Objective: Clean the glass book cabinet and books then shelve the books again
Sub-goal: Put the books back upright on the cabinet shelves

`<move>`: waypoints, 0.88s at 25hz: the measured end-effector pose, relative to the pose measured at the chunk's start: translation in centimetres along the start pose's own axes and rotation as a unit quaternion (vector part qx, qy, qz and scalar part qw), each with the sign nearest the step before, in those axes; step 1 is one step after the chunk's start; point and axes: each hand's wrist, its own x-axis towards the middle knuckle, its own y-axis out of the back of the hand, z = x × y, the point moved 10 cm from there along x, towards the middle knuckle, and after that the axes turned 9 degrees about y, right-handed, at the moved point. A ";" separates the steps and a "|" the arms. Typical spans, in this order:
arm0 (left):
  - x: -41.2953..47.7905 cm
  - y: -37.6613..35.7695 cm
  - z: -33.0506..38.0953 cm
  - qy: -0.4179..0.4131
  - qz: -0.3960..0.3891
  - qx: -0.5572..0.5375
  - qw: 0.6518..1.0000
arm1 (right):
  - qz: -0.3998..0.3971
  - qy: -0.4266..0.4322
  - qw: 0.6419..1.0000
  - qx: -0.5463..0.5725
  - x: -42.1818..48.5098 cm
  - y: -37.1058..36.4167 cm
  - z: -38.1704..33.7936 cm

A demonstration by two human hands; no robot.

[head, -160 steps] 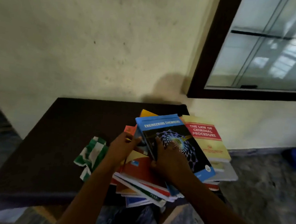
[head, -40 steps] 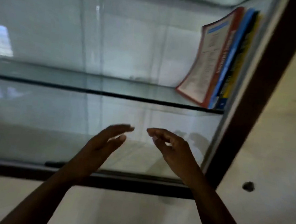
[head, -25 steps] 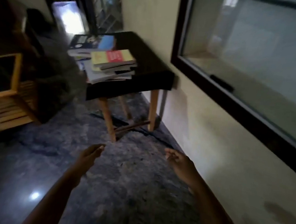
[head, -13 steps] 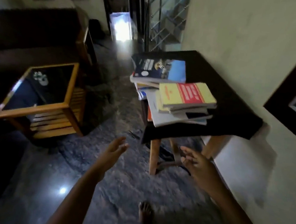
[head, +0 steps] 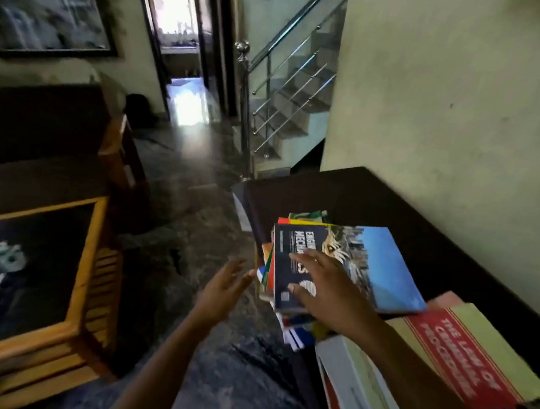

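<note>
Our right hand (head: 326, 295) lies on the cover of the dark navy and blue paperback engineering textbook (head: 378, 267). Its fingers are spread and nearly straight. Nothing is gripped yet, and we cannot tell whether the palm presses down or only grazes the cover. Our left hand (head: 224, 290) is out over the floor just beside the near edge of that pile, fingers straight and close together, holding nothing.

The textbook tops a loose, fanned pile of thin colourful paperbacks (head: 294, 333) at the edge of the dark brown table (head: 378, 198) that stands against the wall. Beside it, nearer us on the right, a second pile has the yellow-green and red law book (head: 479, 349) resting on a thick white book (head: 353, 387). A green-and-white scrap (head: 310, 214), which we take for the cleaning cloth, peeps out behind the first pile.

We judge the task unfinished: 2 piles of books are off the shelves, so all of them are left to shelve. The glass cabinet is out of view, so we cannot say whether its panes are clean or how many books stand in it. Nor can we tell whether these books have been wiped. The step in hand looks like taking up the textbook with both hands.
</note>
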 end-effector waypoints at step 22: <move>18.4 -18.1 9.5 -0.097 -0.551 0.240 0.793 | 0.084 -0.345 0.934 0.044 4.6 -4.7 6.4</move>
